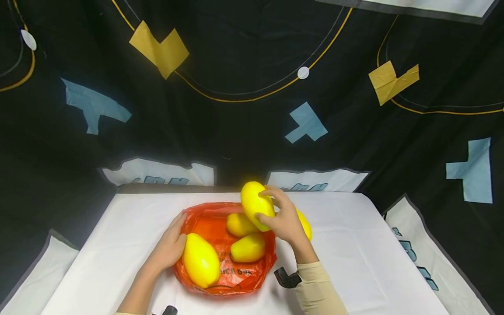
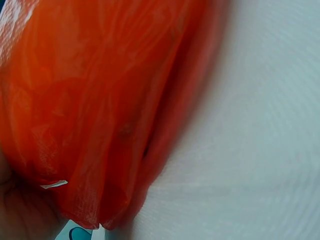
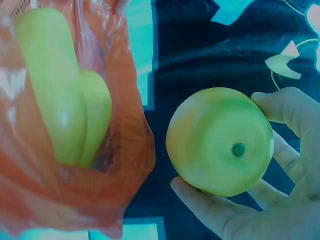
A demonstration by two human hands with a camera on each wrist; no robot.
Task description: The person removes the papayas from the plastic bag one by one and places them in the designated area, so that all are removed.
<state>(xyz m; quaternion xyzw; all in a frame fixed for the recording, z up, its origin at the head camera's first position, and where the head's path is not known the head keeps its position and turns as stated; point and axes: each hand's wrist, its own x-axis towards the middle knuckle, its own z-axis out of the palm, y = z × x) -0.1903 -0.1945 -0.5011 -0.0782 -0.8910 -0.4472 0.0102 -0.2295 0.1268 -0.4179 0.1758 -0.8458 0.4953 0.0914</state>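
Left hand (image 1: 170,247) rests at the left rim of the red bag (image 1: 208,221); whether its fingers pinch the plastic or only lean on it, I cannot tell. Right hand (image 1: 284,218) has its thumb and fingers spread round one yellow fruit (image 1: 252,199), and I see from the right wrist view that its round end stands apart from the bag.

Nearest to me in the bag lies a big fruit (image 1: 201,260), on the left side. Behind it, to the right, are two smaller fruits (image 1: 248,248). Past the right wrist, one more fruit, the partly hidden one (image 1: 304,225), seems to be on the white table (image 1: 346,245). Farther, the dark cloth (image 1: 236,140) hangs.

I judge the step in hand as passing the gripped fruit across the bag's right rim; into or out of it, I cannot say. The next move, in my opinion, calls for the left hand to steady the rim, and for the right to guide this fruit clear of the thin plastic.
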